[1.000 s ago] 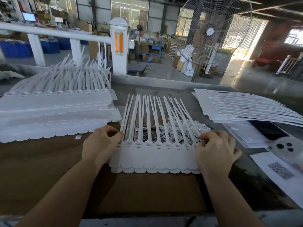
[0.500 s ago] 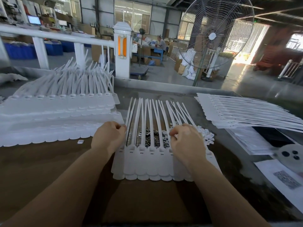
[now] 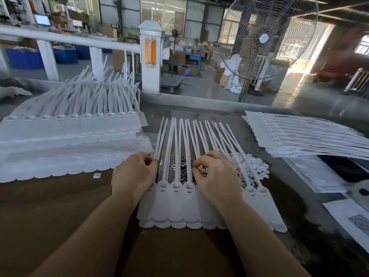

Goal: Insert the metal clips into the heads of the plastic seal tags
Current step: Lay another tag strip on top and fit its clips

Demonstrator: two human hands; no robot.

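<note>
Hands (image 3: 133,172), two, over seal tags (image 3: 179,204)

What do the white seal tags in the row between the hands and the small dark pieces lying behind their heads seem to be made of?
The seal tags look like matte white plastic: uniform colour, slightly translucent, with thin tails that bend and splay. The small dark pieces under the tails look like metal, dark with bright glints, but they are too small to be sure. The right hand reaches its fingertips into them.

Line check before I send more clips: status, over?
Left hand pinching sheet edge. Right hand fingering metal clips between straps. Tag sheet flat. Nothing blocking.
</note>
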